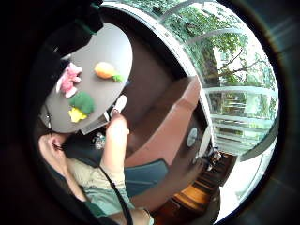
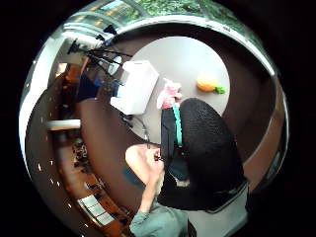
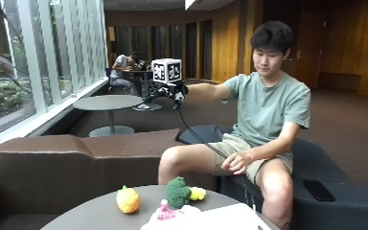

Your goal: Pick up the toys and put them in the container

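In the outside view my gloved right hand (image 3: 166,92) is raised at shoulder height, far above and behind the round grey table (image 3: 88,215), with its fingers relaxed and holding nothing. On the table lie an orange plush toy (image 3: 128,200), a green broccoli plush (image 3: 178,191), a small yellow plush (image 3: 198,193) and a pink plush (image 3: 166,211). A white container (image 3: 222,218) stands beside them at the near edge. The palm views look down on the toys from afar: pink plush (image 1: 69,78), orange plush (image 1: 105,70), broccoli plush (image 1: 82,101), white container (image 2: 136,86). The black glove (image 2: 202,143) hides part of the table.
The person sits on a dark sofa (image 3: 324,167), the bare left hand (image 3: 235,163) resting on a thigh. A brown bench (image 3: 63,163) runs behind the table. A phone (image 3: 318,189) lies on the sofa. Another round table (image 3: 110,102) stands by the windows.
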`<action>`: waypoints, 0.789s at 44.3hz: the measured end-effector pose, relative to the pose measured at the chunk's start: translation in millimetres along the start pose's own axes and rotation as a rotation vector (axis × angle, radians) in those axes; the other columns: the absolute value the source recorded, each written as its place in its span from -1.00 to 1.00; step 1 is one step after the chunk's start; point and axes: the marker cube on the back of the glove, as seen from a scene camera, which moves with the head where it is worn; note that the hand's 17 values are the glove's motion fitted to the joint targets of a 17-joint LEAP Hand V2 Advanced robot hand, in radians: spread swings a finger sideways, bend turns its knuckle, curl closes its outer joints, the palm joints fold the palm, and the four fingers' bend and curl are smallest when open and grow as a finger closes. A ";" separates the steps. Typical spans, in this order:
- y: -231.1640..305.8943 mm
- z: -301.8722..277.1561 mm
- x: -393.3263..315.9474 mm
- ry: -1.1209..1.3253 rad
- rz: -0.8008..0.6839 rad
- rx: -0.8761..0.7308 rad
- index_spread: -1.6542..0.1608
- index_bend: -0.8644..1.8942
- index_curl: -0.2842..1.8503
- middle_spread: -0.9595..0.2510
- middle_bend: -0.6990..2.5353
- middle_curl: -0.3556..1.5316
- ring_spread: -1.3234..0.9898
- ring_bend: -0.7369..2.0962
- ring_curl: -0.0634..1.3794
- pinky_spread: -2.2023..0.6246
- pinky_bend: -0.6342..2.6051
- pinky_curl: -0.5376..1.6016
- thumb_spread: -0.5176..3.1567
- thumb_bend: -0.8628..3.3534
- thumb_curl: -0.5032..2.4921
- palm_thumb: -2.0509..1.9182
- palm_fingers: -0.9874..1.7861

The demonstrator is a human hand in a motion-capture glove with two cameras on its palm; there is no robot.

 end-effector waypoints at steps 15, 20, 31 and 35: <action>-30.6 -15.9 -3.6 0.036 0.029 -0.026 0.59 -0.37 -0.73 0.46 -0.46 -0.50 0.09 -0.06 -0.67 0.50 0.01 -0.20 -0.08 -0.60 -0.61 0.01 -0.43; -36.6 -4.5 -2.7 0.039 0.003 -0.017 0.59 -0.36 -0.72 0.49 -0.46 -0.46 0.09 -0.04 -0.64 0.50 0.03 -0.19 -0.03 -0.61 -0.59 0.01 -0.44; -88.7 19.0 -10.6 0.111 -0.011 -0.021 0.58 -0.36 -0.71 0.49 -0.45 -0.40 0.08 0.03 -0.58 0.50 0.05 -0.17 0.03 -0.61 -0.58 0.00 -0.42; -99.9 23.0 -11.3 0.076 -0.026 -0.025 0.58 -0.36 -0.70 0.52 -0.45 -0.38 0.08 0.03 -0.57 0.50 0.05 -0.17 0.04 -0.61 -0.57 0.00 -0.42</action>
